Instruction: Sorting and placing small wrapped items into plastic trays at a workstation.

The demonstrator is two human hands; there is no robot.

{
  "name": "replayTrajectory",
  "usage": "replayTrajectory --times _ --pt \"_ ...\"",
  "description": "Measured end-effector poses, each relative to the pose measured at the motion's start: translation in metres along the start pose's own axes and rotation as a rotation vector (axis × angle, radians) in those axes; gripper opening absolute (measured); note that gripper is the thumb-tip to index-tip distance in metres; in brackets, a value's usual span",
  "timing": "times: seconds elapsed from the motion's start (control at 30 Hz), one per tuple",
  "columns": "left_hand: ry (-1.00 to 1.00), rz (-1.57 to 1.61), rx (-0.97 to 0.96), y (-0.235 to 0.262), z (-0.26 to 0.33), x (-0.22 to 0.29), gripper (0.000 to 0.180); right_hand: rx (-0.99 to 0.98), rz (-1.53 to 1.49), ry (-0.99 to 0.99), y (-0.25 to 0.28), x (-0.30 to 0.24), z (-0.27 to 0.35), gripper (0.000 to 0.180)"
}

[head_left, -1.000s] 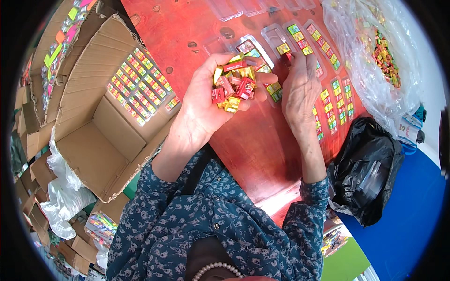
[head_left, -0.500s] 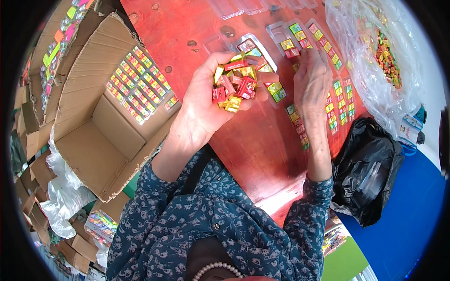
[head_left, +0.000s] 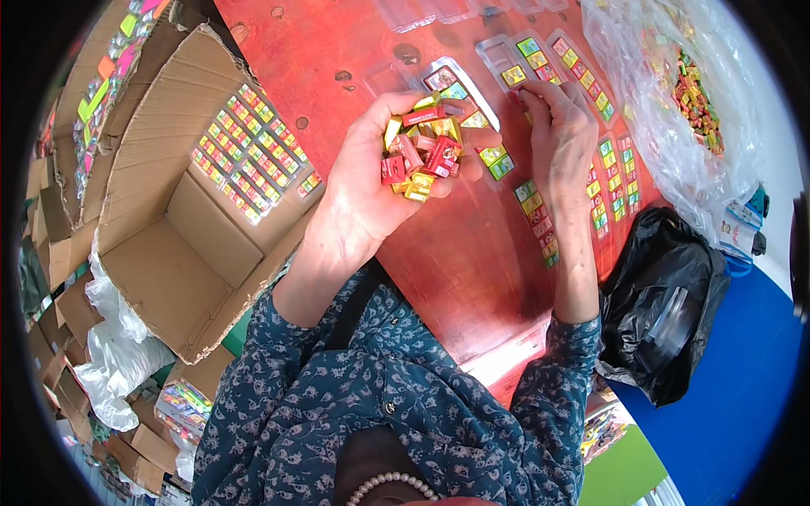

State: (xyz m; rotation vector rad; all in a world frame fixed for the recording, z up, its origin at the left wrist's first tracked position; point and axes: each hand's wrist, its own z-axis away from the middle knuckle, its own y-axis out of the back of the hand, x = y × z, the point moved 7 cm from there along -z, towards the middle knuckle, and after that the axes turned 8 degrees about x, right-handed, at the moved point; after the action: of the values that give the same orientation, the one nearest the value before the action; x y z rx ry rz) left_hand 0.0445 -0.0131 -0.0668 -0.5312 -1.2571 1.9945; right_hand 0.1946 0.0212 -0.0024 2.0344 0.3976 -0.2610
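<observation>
In my left hand (head_left: 359,173), cupped and raised over the table, lies a heap of small red and yellow wrapped blocks (head_left: 426,152). My right hand (head_left: 561,126) is at a clear plastic tray (head_left: 489,57), its thumb and fingertips drawn together at the slot below a yellow block (head_left: 513,76). The fingers hide most of what they touch there. Beside that slot, another row of the tray carries green, yellow and red blocks (head_left: 538,59). A filled strip of blocks (head_left: 533,211) rests near my right wrist. Under my left fingers, a white-edged tray (head_left: 464,88) is partly covered.
A large open cardboard box (head_left: 202,244) stands at the left, with filled trays (head_left: 253,152) against its inside wall. On the right are a clear bag of loose blocks (head_left: 696,97) and a black plastic bag (head_left: 662,312). Clear trays (head_left: 405,15) line the red table's (head_left: 456,278) far edge.
My right fingertips have shifted slightly left and nearer, now covering the slot where a red block showed below the yellow one. My left hand and its heap have hardly moved.
</observation>
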Motion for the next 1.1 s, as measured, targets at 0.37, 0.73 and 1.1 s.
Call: replayTrajectory --times 0.37,0.73,1.1 --pt "-0.029 -0.013 0.034 -0.001 0.003 0.0 0.048 -0.183 -0.084 0.163 -0.008 0.0 -0.026 0.02" --pt "-0.038 -0.031 -0.026 -0.004 0.002 -0.001 0.044 -0.38 -0.617 -0.53 -0.003 0.042 -0.018 0.023" --pt "-0.024 -0.03 -0.002 0.0 -0.001 -0.001 0.043 -0.299 -0.236 -0.281 0.009 0.03 0.002 0.016"
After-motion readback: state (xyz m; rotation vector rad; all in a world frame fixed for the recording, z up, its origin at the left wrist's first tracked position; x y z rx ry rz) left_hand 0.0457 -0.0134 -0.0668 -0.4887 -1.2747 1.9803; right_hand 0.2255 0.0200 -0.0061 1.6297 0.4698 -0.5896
